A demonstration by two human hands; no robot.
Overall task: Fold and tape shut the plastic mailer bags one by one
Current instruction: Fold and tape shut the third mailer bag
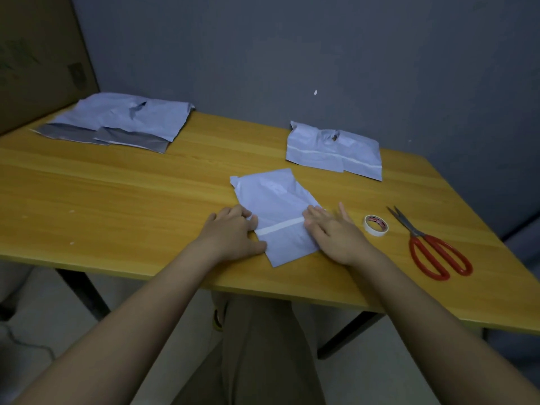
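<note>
Pressing flat on a folded mailer bag (274, 217) near the worktop's (117, 200) front edge, the left hand (233, 232) and right hand (333, 232) lie with fingers extended, flanking its white tape strip (280, 226). Taped bags (333, 152) lie behind; unfolded bags (122, 121) far left. Tape roll (376, 225) and scissors (429, 247) sit right; bare wood lies left.
</note>
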